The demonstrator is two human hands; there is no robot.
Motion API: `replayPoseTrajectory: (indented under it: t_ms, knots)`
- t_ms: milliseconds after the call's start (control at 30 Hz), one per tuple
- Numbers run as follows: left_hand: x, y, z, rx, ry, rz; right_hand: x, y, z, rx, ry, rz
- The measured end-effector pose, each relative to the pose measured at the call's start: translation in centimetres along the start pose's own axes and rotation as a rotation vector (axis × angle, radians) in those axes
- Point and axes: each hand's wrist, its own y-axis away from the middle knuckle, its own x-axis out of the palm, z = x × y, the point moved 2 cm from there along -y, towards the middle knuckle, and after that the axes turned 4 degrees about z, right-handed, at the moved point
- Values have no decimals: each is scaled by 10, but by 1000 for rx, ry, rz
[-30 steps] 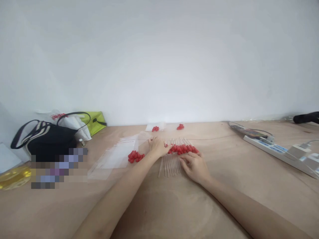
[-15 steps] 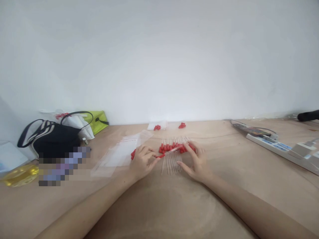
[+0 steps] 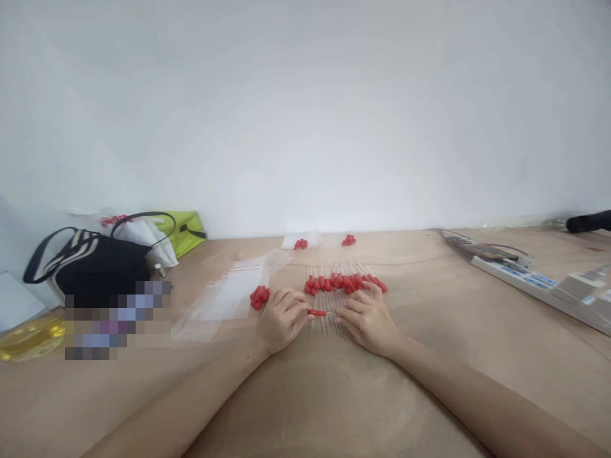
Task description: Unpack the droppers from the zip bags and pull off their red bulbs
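thin clear tube (image 3: 330, 313), slim red bulb (image 3: 318, 313), left hand (image 3: 285, 317) pinching bulb, right hand (image 3: 365, 316) pinching tube

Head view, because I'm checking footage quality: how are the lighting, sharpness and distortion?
Head view: diffuse light, the wall brightest mid-frame, greyer at the upper corners; head view: soft detail, the thin sticks blending into the table; head view: wide-angle stretch toward the edges, plus a pixelated patch at left.

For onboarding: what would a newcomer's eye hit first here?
First, the bright red tips bunched in a row among thin sticks, mid-picture. Nearer the camera, a slim red-and-clear piece reaches from the left hand to the right hand. Then the black bag, far left, and white power strip, right.
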Motion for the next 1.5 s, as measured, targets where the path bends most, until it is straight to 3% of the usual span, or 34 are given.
replayPoseTrajectory:
  t_ms: [267,567,1000,1100,1300,1400,1500]
  knots:
    - [5,-3,-6,74,59,143,-1,-1,5,-27,-43,42]
    - [7,0,-7,38,61,160,-3,-1,8,-63,-111,45]
    - [2,0,-7,102,61,144,-11,3,9,-67,-110,51]
    - [-5,7,4,43,35,105,-17,12,-6,23,-96,69]
    - [-17,14,21,-113,135,-36,-23,22,-28,337,-104,122]
    - [-26,13,38,-333,104,-111,-20,20,-26,416,-96,148]
    - [-37,19,66,-610,83,-110,-17,19,-24,455,-16,152]
